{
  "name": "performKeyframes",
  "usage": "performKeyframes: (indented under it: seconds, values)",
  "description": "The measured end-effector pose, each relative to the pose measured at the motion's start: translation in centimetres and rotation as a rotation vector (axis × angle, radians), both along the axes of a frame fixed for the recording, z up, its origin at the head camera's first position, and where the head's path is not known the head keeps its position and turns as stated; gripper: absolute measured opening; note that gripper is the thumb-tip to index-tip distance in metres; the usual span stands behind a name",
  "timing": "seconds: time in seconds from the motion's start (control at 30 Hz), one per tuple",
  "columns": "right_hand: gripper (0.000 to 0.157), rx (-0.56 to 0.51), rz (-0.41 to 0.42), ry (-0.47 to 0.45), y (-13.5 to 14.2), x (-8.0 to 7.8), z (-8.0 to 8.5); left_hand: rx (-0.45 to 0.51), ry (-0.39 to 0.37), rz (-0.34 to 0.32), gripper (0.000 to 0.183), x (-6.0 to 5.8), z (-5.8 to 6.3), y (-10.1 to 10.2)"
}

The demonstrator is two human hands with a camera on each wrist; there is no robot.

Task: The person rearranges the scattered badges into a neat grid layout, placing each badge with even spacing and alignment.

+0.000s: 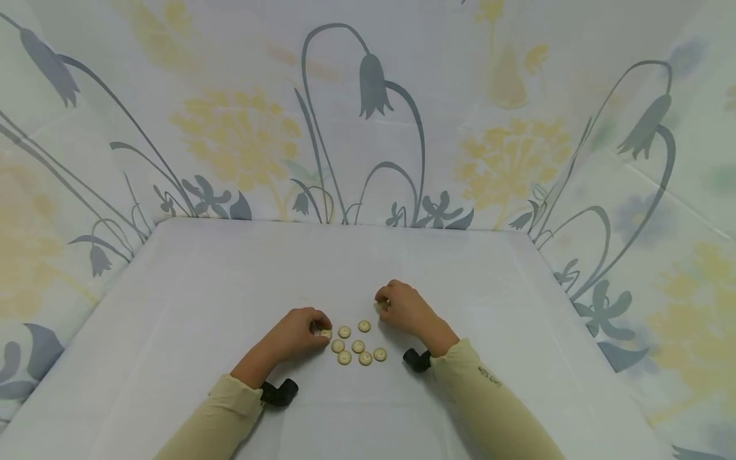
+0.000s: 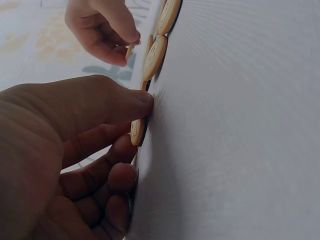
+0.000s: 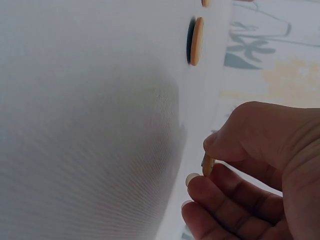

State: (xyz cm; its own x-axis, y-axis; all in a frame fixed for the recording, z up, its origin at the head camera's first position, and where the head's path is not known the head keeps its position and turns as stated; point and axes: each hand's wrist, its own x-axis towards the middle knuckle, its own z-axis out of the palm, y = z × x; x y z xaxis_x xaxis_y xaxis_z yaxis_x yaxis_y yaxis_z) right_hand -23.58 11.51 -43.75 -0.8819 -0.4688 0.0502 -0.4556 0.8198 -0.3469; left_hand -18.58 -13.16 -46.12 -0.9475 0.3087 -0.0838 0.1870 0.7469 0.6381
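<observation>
Small, round, pale wooden discs with dark markings lie in a loose group on the white table. At the left of the group, my left hand [image 1: 296, 335] holds one disc [image 2: 135, 132] between thumb and fingers, low against the cloth. My right hand [image 1: 407, 310] is farther back and to the right. Between its thumb and fingertips it pinches another disc [image 3: 208, 166], held on edge and apart from the tabletop. Nearest the right hand is a loose disc [image 1: 364, 326] at the group's back edge.
The other discs, such as this front one [image 1: 365, 358], lie flat and close together, some touching. White cloth covers the table [image 1: 230, 275]. Flower-printed curtains [image 1: 368, 160] stand behind and along both sides. A black wrist camera mount [image 1: 280, 392] sits under the left wrist.
</observation>
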Motion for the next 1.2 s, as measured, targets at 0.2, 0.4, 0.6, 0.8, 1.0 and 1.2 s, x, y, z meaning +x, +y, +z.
performKeyframes:
  seconds: [0.2,0.4,0.6,0.8,1.0,1.2]
  values:
    - [0.019,-0.005,-0.017,0.004,0.0,-0.8,-0.1,0.007,0.011,0.002,0.014,0.0,0.0,0.0]
    - [0.02,0.003,-0.026,0.006,0.1,-1.7,-0.4,0.007,0.008,0.006,0.014,0.1,-0.1,0.0]
    - [0.02,0.004,-0.037,0.004,0.0,-2.6,-0.4,0.009,0.003,0.006,0.014,0.0,-0.1,0.0]
    - [0.022,0.017,-0.049,-0.02,-0.1,-3.5,-0.6,0.005,0.0,0.011,0.015,-0.1,-0.2,0.0]
    - [0.023,0.028,-0.054,-0.008,-0.1,-4.6,-0.8,0.011,-0.003,0.009,0.015,-0.2,-0.2,-0.1]
    - [0.024,0.044,-0.068,-0.017,0.0,-5.5,-0.7,0.028,0.001,-0.006,0.016,-0.1,-0.1,-0.3]
